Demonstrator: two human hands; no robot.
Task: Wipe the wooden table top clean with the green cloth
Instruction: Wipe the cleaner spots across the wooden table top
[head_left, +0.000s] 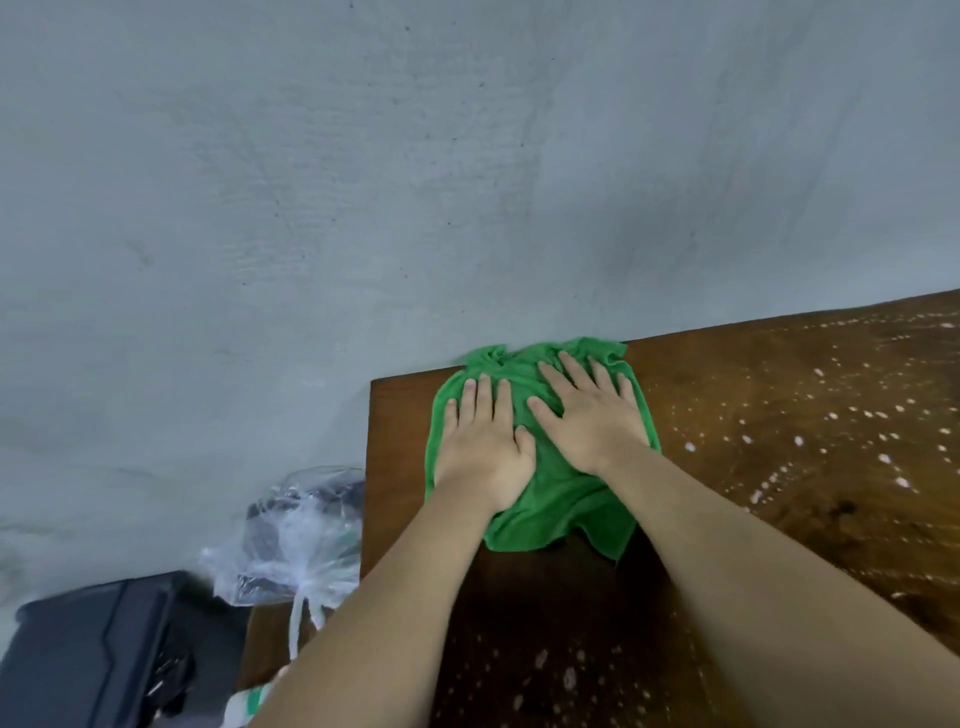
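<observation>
both hands press flat on the cloth (558, 499), which lies spread and a little rumpled at the far left corner of the table (810, 467), its far edge bunched against the wall (363, 182). the left hand (485, 447) lies palm down on the cloth's left half, fingers straight and close together, pointing at the wall. the right hand (592, 415) lies palm down on the right half, fingers straight and slightly spread, its thumb just beside the left thumb; neither hand grips anything. white specks (831, 415) dot the dark wood to the right of the cloth and near the bottom edge between the forearms. off the table's left side sits a clear plastic bag (296, 540) tied in a knot, and a dark case (98, 654) lies further left, low in the view
</observation>
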